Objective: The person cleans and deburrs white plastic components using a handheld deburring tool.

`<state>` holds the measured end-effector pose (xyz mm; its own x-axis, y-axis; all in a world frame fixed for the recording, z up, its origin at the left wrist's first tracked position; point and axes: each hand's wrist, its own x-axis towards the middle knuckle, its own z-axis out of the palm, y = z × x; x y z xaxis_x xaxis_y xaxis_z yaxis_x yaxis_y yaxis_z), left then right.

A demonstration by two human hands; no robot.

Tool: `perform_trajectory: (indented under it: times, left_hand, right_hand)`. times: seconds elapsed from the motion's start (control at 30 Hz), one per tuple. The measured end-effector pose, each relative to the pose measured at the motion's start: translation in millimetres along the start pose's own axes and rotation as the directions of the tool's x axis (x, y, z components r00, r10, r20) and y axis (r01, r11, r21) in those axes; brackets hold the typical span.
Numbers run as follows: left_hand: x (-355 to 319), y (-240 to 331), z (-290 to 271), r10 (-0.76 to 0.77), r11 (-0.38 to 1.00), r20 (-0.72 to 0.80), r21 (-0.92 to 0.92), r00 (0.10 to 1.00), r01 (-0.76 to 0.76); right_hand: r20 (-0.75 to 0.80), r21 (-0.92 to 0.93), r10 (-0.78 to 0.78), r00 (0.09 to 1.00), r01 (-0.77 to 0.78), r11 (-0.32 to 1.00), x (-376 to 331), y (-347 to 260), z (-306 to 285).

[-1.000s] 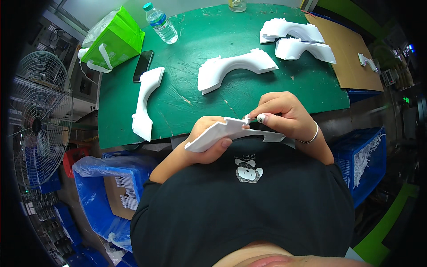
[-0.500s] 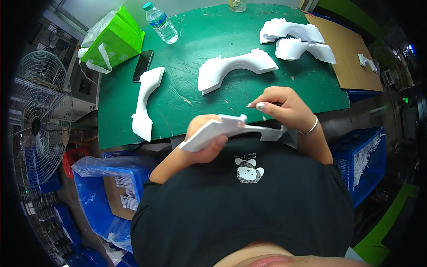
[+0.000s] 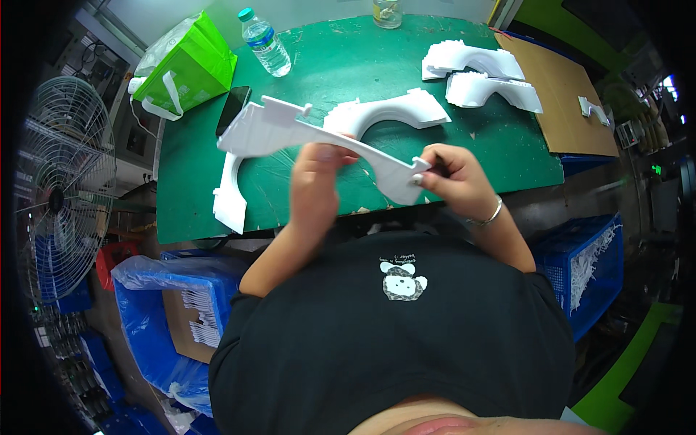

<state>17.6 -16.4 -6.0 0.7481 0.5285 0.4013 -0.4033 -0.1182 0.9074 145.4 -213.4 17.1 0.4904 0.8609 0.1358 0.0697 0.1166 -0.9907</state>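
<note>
A white curved plastic part (image 3: 272, 132) is held up over the table's near edge, its broad end to the left. My left hand (image 3: 315, 185) is closed around its narrow middle from below. At the part's right end, my right hand (image 3: 464, 181) is closed on a small dark tool (image 3: 440, 167), mostly hidden by the fingers; thumb and fingertips touch the part's tip. Behind the held part lies a stack of similar white parts (image 3: 406, 109), partly covered. Another white part (image 3: 230, 196) lies at the left, its upper end hidden.
On the green table (image 3: 341, 58) are a green bag (image 3: 192, 72), a water bottle (image 3: 267, 47), a phone (image 3: 233, 109), a glass jar (image 3: 387, 13) and more stacked parts (image 3: 493, 90). Cardboard (image 3: 558, 94) lies right. Blue crates (image 3: 145, 312) flank me; a fan (image 3: 58, 196) stands left.
The held part has moved up and forward from my chest, its broad end swinging to the upper left. My left hand has shifted to its middle, and my right hand has come to its right tip.
</note>
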Motion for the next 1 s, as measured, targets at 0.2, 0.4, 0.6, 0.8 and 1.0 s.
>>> perform_trajectory:
  times: [0.2, 0.4, 0.6, 0.8, 1.0]
  left_hand:
    - [4.8, 13.1, 26.2, -0.127, 0.991, -0.038, -0.043, 0.991, 0.126]
    - [18.8, 27.0, 19.9, -0.063, 0.997, 0.008, -0.038, 0.998, 0.064]
    - [22.2, 34.3, 21.6, -0.003, 0.989, 0.124, 0.145, 0.992, -0.015]
    - [25.4, 43.6, 20.9, -0.072, 0.955, 0.172, 0.296, 0.982, 0.018]
    - [23.5, 47.2, 21.8, -0.087, 0.955, 0.204, 0.296, 0.975, 0.024]
  right_hand:
    - [0.090, -0.505, -0.240, 0.967, 0.252, 0.826, 11.1, -7.2, 39.0]
    - [-0.058, -0.144, -0.089, 0.994, 0.080, 0.986, 11.7, -9.9, 28.5]
    - [0.084, -0.363, -0.306, 0.948, 0.315, 0.877, 21.9, -14.7, 31.9]
    - [0.294, -0.399, -0.135, 0.946, 0.249, 0.883, 19.3, -19.1, 32.0]
    - [0.323, -0.391, -0.104, 0.941, 0.233, 0.890, 17.7, -17.0, 33.6]
